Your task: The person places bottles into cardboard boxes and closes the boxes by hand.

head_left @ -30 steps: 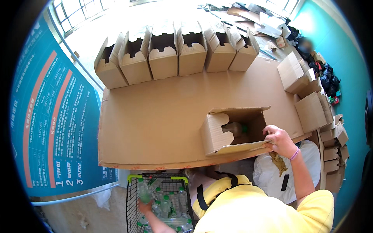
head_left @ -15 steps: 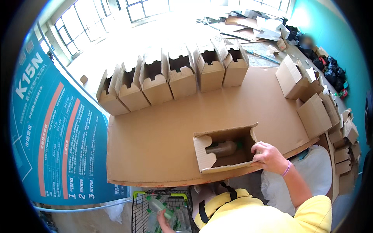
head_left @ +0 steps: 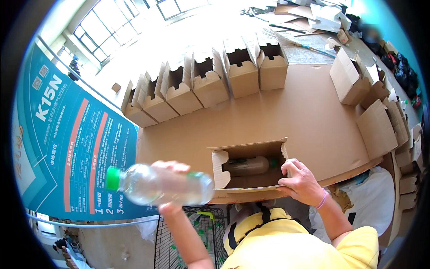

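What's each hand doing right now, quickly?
Left hand: closed around a clear, green-capped plastic bottle.
Right hand: fingers closed on the right end of the open cardboard box.

Beyond my bench [head_left: 309,112], bright light floods through gridded windows [head_left: 105,31]; a teal wall [head_left: 398,27] stands to my right, greyish floor [head_left: 105,242] shows on my left.

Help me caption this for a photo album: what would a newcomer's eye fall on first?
Probably the clear bottle with its green cap, held sideways in the left hand at left of centre. Next comes the open box at the table's near edge, gripped by the right hand, another bottle lying inside. Six open boxes line the far side.
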### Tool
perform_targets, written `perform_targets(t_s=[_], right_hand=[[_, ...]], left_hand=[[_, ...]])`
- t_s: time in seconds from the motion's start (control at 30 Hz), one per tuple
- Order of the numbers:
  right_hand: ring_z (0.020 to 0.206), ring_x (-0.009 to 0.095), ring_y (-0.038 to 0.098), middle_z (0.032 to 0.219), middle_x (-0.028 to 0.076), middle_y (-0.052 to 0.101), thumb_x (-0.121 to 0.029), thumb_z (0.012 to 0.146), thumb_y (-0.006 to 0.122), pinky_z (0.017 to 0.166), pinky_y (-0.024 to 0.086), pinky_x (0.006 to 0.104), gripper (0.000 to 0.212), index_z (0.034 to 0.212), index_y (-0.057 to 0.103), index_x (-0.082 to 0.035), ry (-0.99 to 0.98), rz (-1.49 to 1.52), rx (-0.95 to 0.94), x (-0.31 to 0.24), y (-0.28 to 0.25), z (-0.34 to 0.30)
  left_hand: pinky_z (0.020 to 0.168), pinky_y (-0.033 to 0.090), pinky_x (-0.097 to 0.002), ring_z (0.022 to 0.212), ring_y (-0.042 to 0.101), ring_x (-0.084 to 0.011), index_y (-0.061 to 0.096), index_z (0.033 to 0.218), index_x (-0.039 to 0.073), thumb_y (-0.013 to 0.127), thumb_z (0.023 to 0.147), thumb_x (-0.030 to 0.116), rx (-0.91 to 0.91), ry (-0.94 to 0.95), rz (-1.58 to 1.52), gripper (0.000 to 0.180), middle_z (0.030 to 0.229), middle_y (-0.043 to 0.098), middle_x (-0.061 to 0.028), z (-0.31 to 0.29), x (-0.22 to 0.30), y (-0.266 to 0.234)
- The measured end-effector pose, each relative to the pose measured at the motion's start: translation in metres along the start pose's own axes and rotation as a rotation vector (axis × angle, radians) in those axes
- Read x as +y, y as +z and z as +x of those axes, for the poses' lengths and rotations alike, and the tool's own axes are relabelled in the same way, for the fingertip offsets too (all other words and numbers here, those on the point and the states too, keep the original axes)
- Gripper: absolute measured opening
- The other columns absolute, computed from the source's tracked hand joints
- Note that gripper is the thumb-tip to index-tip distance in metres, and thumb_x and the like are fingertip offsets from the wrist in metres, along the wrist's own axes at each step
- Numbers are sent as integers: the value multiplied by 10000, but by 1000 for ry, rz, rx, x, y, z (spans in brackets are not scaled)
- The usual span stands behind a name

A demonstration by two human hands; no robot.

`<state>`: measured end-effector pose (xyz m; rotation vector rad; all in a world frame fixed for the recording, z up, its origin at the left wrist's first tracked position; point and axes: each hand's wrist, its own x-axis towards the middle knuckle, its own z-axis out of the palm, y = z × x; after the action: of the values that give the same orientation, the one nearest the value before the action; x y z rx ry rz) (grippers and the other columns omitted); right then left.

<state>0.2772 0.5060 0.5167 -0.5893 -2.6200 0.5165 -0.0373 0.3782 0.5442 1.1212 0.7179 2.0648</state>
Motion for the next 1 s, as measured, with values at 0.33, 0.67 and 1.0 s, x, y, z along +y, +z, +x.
perform_targets(t_s=[0.33,0.67,1.0], right_hand=[[1093,311,514,1041,102,518,-154,694,766,904,467,397,151,730,654,-60,90,159,177,-2,7,-15],[1109,296,520,1057,80,524,-183,720,754,924,460,432,154,694,638,-86,15,156,166,8,16,-16],[1110,294,526,1070,81,550,-189,730,761,915,461,438,175,704,632,-74,-20,159,128,7,12,-14]], left_hand=[[806,529,-419,885,643,-390,563,1156,-14,858,547,297,-1183,-651,1441,745,945,669,-218,69,-103,76],[796,548,-414,893,684,-323,718,933,92,807,588,492,-1887,-766,1619,535,947,710,-140,18,-198,60],[796,550,-413,878,683,-329,699,968,40,661,831,188,-1556,-732,1597,205,978,704,-149,20,-170,63]])
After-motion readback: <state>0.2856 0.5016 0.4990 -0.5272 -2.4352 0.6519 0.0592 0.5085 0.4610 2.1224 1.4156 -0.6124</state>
